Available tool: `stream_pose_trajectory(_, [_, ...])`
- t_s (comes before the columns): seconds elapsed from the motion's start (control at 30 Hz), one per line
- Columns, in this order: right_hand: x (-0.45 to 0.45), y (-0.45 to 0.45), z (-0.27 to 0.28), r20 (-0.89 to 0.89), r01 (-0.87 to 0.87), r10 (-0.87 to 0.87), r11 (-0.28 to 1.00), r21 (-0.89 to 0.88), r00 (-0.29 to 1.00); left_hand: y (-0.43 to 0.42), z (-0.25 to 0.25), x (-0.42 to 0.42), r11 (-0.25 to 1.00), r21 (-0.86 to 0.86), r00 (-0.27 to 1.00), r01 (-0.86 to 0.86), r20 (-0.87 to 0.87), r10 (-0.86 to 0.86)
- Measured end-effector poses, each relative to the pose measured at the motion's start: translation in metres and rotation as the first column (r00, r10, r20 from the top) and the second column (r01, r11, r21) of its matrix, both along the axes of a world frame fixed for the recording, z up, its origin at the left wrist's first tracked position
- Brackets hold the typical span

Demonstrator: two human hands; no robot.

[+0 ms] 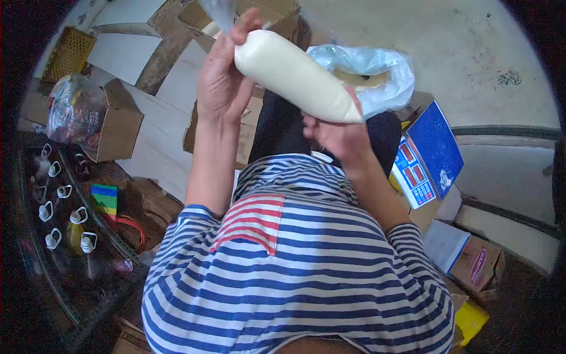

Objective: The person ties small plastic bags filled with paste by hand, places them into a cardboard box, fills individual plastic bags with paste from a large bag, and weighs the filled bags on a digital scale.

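Note:
A long clear plastic bag [295, 74], packed tight with a smooth cream-white filling, is held up at a slant before me. My left hand [223, 79] pinches its gathered upper end, where loose clear plastic sticks up past the fingers. At the lower right end, my right hand [337, 138] is wrapped under the bag, its fingers partly hidden and slightly blurred. Just beyond that end, a wide white plastic sack [392, 97] stands with its mouth spread. What lies inside the sack is mostly hidden.
To the right is a blue digital scale [433, 153], with a Champion carton [477, 265] below it. Several white-capped bottles [75, 218] stand at the left. Above them, a cardboard box [118, 124] holds wrapped goods. Another open carton [283, 17] is at the top.

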State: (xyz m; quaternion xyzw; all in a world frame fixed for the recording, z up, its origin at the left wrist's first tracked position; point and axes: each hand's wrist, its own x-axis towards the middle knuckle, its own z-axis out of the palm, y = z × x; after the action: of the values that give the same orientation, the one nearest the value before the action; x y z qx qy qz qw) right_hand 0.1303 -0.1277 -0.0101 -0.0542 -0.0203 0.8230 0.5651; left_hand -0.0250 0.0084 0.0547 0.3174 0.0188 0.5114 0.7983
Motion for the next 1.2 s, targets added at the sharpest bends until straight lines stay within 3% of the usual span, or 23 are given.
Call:
stream_pose_trajectory(0.03, [-0.003, -0.003, 0.018, 0.426, 0.332, -0.337, 0.939, 0.088, 0.84, 0.002, -0.007, 0.0, 1.0, 0.002, 1.0, -0.004, 0.002, 0.004])
stream_pose_trajectory(0.07, [-0.006, -0.004, 0.031, 0.71, 0.551, -0.571, 0.777, 0.304, 0.413, 0.005, -0.015, 0.0, 0.99, -0.125, 0.996, 0.062, 0.073, -0.053])
stream_pose_trajectory(0.1, [0.004, -0.006, 0.037, 0.807, 0.365, -0.589, 0.761, 0.535, 0.044, 0.006, -0.016, -0.001, 0.96, -0.245, 0.984, 0.134, 0.151, -0.099])
stream_pose_trajectory(0.13, [0.002, -0.005, 0.036, 0.808, 0.36, -0.587, 0.765, 0.534, 0.048, 0.006, -0.017, -0.002, 0.961, -0.246, 0.984, 0.127, 0.15, -0.092])
stream_pose_trajectory(0.23, [-0.004, -0.005, 0.027, 0.75, 0.495, -0.558, 0.793, 0.355, 0.356, 0.002, -0.018, 0.002, 0.959, -0.248, 0.985, 0.138, 0.133, -0.107])
stream_pose_trajectory(0.33, [-0.005, 0.0, 0.01, 0.583, 0.551, -0.527, 0.82, 0.156, 0.619, 0.005, -0.027, 0.001, 0.993, -0.071, 0.995, 0.095, 0.029, -0.094])
stream_pose_trajectory(0.37, [0.004, 0.001, -0.008, 0.316, 0.44, -0.415, 0.898, -0.01, 0.853, 0.008, -0.033, 0.002, 0.997, -0.031, 0.997, 0.07, -0.022, -0.07])
stream_pose_trajectory(0.4, [0.007, 0.004, -0.028, 0.316, 0.442, -0.416, 0.897, -0.011, 0.853, 0.01, -0.037, 0.003, 0.999, 0.01, 0.996, 0.05, -0.072, -0.049])
stream_pose_trajectory(0.47, [0.013, 0.01, -0.061, 0.203, -0.034, 0.023, 0.998, 0.052, 0.979, 0.008, -0.037, 0.002, 0.999, -0.003, 0.98, 0.032, -0.196, -0.032])
stream_pose_trajectory(0.53, [0.002, 0.01, -0.068, 0.315, -0.026, 0.017, 0.999, 0.023, 0.949, 0.005, -0.041, -0.004, 1.0, -0.022, 0.946, 0.007, -0.323, -0.014])
stream_pose_trajectory(0.6, [-0.007, 0.012, -0.068, 0.667, 0.122, -0.143, 0.989, 0.079, 0.731, 0.005, -0.051, -0.01, 0.998, 0.059, 0.802, -0.015, -0.596, 0.047])
stream_pose_trajectory(0.63, [-0.009, 0.01, -0.059, 0.759, 0.093, -0.208, 0.977, 0.192, 0.617, -0.002, -0.054, -0.009, 0.998, 0.065, 0.746, -0.005, -0.664, 0.047])
stream_pose_trajectory(0.67, [-0.003, 0.009, -0.059, 0.759, 0.095, -0.207, 0.977, 0.189, 0.617, -0.007, -0.064, -0.008, 0.934, 0.357, 0.613, 0.007, -0.74, 0.278])
stream_pose_trajectory(0.7, [0.011, 0.007, -0.059, 0.939, -0.049, -0.181, 0.978, 0.204, 0.293, -0.013, -0.066, -0.008, 0.795, 0.605, 0.532, 0.042, -0.687, 0.495])
stream_pose_trajectory(0.73, [0.023, 0.006, -0.057, 0.982, -0.186, -0.175, 0.97, 0.159, -0.075, -0.019, -0.067, -0.008, 0.594, 0.798, 0.458, 0.104, -0.568, 0.684])
stream_pose_trajectory(0.77, [0.035, 0.008, -0.056, 0.986, -0.093, -0.16, 0.984, 0.154, -0.057, -0.022, -0.067, -0.007, 0.577, 0.811, 0.461, 0.095, -0.55, 0.697])
stream_pose_trajectory(0.8, [0.033, 0.011, -0.035, 0.966, 0.085, 0.153, 0.981, -0.174, 0.21, -0.024, -0.071, -0.005, 0.585, 0.805, 0.468, 0.099, -0.556, 0.687])
stream_pose_trajectory(0.87, [0.043, 0.01, -0.016, 0.647, -0.272, 0.32, 0.946, -0.176, 0.693, -0.026, -0.079, 0.001, 0.301, 0.95, 0.574, 0.089, -0.296, 0.764])
stream_pose_trajectory(0.93, [0.031, 0.011, 0.018, 0.534, -0.381, 0.438, 0.898, -0.221, 0.723, -0.036, -0.079, 0.004, 0.284, 0.951, 0.586, 0.121, -0.3, 0.753])
stream_pose_trajectory(1.0, [0.016, 0.004, 0.039, 0.412, -0.491, 0.549, 0.836, -0.246, 0.727, -0.041, -0.081, 0.006, 0.132, 0.976, 0.64, 0.172, -0.212, 0.738])
stream_pose_trajectory(1.07, [0.002, -0.007, 0.048, 0.62, -0.304, 0.458, 0.888, -0.344, 0.637, -0.048, -0.076, 0.006, 0.108, 0.974, 0.623, 0.198, -0.21, 0.753])
stream_pose_trajectory(1.13, [0.005, -0.014, 0.048, 0.69, -0.289, 0.397, 0.917, -0.274, 0.606, -0.05, -0.074, 0.005, 0.116, 0.977, 0.625, 0.176, -0.202, 0.754])
stream_pose_trajectory(1.2, [0.011, -0.014, 0.059, 0.988, -0.192, 0.119, 0.976, -0.099, 0.096, -0.047, -0.072, 0.001, 0.18, 0.965, 0.622, 0.191, -0.261, 0.738])
